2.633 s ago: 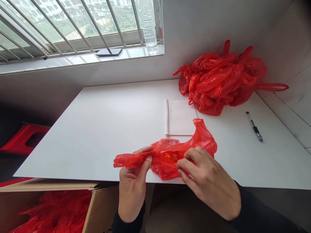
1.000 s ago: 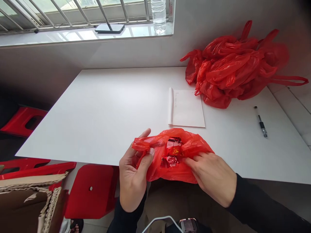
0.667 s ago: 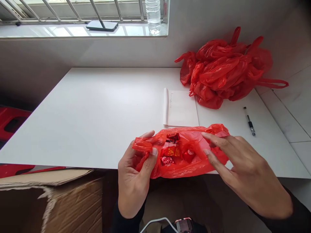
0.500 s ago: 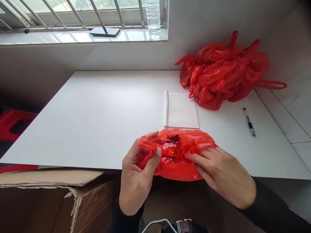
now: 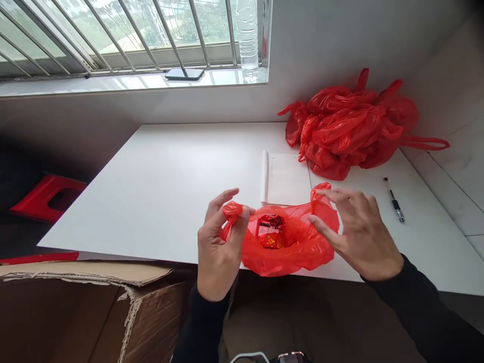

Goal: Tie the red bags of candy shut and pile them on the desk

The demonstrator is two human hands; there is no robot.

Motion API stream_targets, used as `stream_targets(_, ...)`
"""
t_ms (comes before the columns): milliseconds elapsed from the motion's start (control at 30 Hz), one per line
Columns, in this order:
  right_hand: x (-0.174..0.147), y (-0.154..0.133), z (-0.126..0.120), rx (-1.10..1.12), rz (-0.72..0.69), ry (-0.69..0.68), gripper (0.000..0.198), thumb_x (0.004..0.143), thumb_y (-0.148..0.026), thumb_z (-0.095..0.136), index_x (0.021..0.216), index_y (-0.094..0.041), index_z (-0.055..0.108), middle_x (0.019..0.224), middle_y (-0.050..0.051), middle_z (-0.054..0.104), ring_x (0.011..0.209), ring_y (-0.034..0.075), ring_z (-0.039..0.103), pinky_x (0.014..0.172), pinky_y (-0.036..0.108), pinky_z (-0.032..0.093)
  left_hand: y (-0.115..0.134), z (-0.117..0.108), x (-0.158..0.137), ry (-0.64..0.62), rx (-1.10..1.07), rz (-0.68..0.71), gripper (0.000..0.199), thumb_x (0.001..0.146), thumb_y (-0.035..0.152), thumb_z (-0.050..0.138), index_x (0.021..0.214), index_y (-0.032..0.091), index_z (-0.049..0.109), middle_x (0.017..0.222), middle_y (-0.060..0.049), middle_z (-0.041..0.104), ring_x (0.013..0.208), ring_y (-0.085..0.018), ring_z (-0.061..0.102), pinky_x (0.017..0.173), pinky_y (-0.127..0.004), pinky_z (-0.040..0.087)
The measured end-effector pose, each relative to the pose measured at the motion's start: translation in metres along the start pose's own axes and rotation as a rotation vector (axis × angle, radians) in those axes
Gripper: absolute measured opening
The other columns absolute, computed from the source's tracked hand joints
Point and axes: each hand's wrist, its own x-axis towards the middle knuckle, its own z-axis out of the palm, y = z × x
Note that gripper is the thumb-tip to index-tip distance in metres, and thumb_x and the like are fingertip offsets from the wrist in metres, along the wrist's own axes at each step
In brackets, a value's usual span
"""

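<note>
A red plastic bag [image 5: 291, 264] hangs at the table's near edge, its mouth gaping upward. Shiny red-and-gold wrapped packets [image 5: 271, 233] show inside it. My left hand [image 5: 222, 249] pinches the bag's gathered left handle between thumb and fingers. Beside the right handle, which stands up, my right hand [image 5: 353, 232] is spread, thumb apart from the fingers. Its fingertips and thumb seem to touch the plastic without closing on it.
A heap of red plastic bags [image 5: 351, 128] lies at the table's back right, beside a white notepad [image 5: 288, 179]. A pen [image 5: 394, 200] lies at right. An open cardboard box [image 5: 159, 322] stands low at left. The windowsill holds a phone [image 5: 184, 74] and a water bottle [image 5: 248, 45].
My right hand has moved up and spread from the bag's rim. The bag's mouth has widened, with its right handle raised. My left hand now pinches the left handle. The view has tilted upward.
</note>
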Motion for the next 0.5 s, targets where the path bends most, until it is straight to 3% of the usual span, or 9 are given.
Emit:
stream_targets(67,0.006,0.001,0.002,0.042,0.034,0.02,0.052,0.096,-0.04,0.062,0.141,-0.014,0.051,0.127,0.018,0.061,0.111,0.036,0.057,0.097,0.053,0.046,-0.001,0.006,0.007,-0.127,-0.299,-0.15,0.033,0.101,0.044,0.053,0.081,0.022,0.067,0.095,-0.005,0.071,0.106,-0.019,0.066,0.094,-0.034,0.05)
stream_targets(100,0.009,0.002,0.002,0.087,0.039,0.002,0.048,0.097,-0.038,0.061,0.139,-0.015,0.053,0.12,0.016,0.065,0.106,0.034,0.06,0.095,0.052,0.047,-0.002,0.009,0.011,-0.183,-0.417,-0.226,0.037,0.102,0.047,0.048,0.079,0.022,0.063,0.075,-0.003,0.069,0.09,-0.018,0.069,0.089,-0.035,0.052)
stream_targets(167,0.014,0.003,-0.002,0.204,0.048,-0.011,0.029,0.099,-0.033,0.057,0.124,-0.02,0.063,0.1,0.007,0.07,0.092,0.028,0.064,0.087,0.047,0.05,-0.005,0.014,0.019,-0.248,-0.526,-0.326,0.043,0.103,0.052,0.042,0.076,0.021,0.057,0.044,0.005,0.048,0.054,-0.015,0.061,0.074,-0.033,0.053)
stream_targets(233,0.019,0.0,-0.017,0.321,0.088,0.043,0.018,0.099,-0.032,0.058,0.112,-0.024,0.068,0.095,0.003,0.071,0.088,0.024,0.064,0.082,0.041,0.052,-0.007,0.017,0.024,-0.274,-0.521,-0.359,0.042,0.102,0.052,0.043,0.076,0.021,0.053,0.038,0.01,0.029,0.036,-0.01,0.041,0.061,-0.03,0.05)
stream_targets(333,0.028,-0.015,-0.049,0.546,0.127,0.143,0.013,0.096,-0.031,0.066,0.108,-0.029,0.07,0.099,-0.001,0.07,0.091,0.02,0.065,0.082,0.035,0.053,0.003,0.02,0.025,-0.304,-0.492,-0.369,0.013,0.097,0.035,0.055,0.1,0.022,0.057,0.056,0.009,0.04,0.047,-0.008,0.041,0.061,-0.027,0.046)
stream_targets(367,0.032,-0.022,-0.059,0.624,0.096,0.153,0.013,0.095,-0.029,0.068,0.108,-0.029,0.071,0.098,-0.001,0.069,0.09,0.018,0.065,0.084,0.034,0.052,0.01,0.021,0.023,-0.333,-0.463,-0.369,0.019,0.093,0.026,0.058,0.112,0.023,0.056,0.064,0.008,0.046,0.056,-0.009,0.047,0.066,-0.026,0.046)
stream_targets(433,0.043,-0.039,-0.074,0.74,-0.028,0.137,0.014,0.095,-0.022,0.068,0.107,-0.027,0.071,0.096,-0.001,0.069,0.089,0.016,0.065,0.084,0.032,0.052,0.026,0.025,0.018,-0.435,-0.376,-0.326,0.05,0.087,0.013,0.058,0.134,0.026,0.047,0.084,0.003,0.057,0.075,-0.012,0.054,0.078,-0.028,0.048)
stream_targets(500,0.054,-0.053,-0.08,0.794,-0.211,0.081,0.018,0.095,-0.014,0.065,0.107,-0.025,0.072,0.096,0.0,0.069,0.087,0.016,0.064,0.082,0.03,0.053,0.041,0.031,0.014,-0.564,-0.259,-0.188,0.058,0.083,0.01,0.06,0.137,0.026,0.046,0.1,-0.001,0.062,0.09,-0.016,0.058,0.085,-0.031,0.048)
